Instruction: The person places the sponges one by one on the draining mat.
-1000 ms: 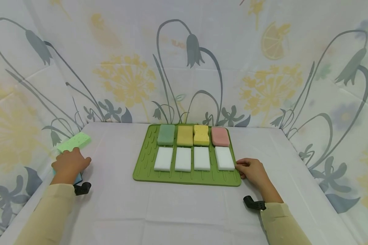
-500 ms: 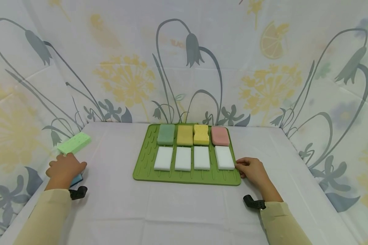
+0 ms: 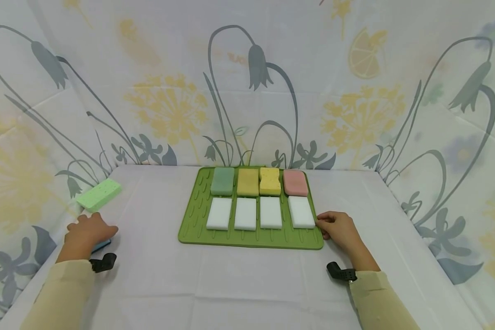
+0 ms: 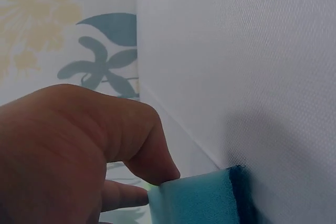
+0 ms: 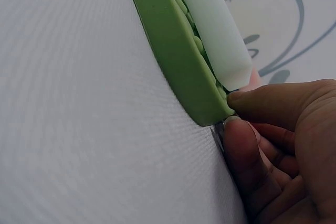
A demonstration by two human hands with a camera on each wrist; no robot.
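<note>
At the table's left side my left hand (image 3: 84,233) pinches a light blue sponge (image 4: 197,200) with a dark blue face, thumb against one side and fingers on the other. Most of that sponge is hidden under the hand in the head view. Just beyond lies a light green sponge (image 3: 99,195). With thumb above and index finger below, my right hand (image 3: 340,231) holds the right edge of a green drying mat (image 5: 173,51). On the mat a row of white sponges (image 3: 271,212) lies in front of a green sponge (image 3: 222,181), two yellow sponges (image 3: 248,182) and a pink one.
A white cloth (image 3: 231,284) covers the table. Floral-printed cloth (image 3: 247,91) rises at the back and both sides. A black wrist camera (image 3: 104,262) is strapped on the left wrist, and another black camera (image 3: 340,272) on the right.
My left hand has shifted back toward me and slightly left, away from the light green sponge and over the blue sponge. The right hand has stayed at the mat's edge.
</note>
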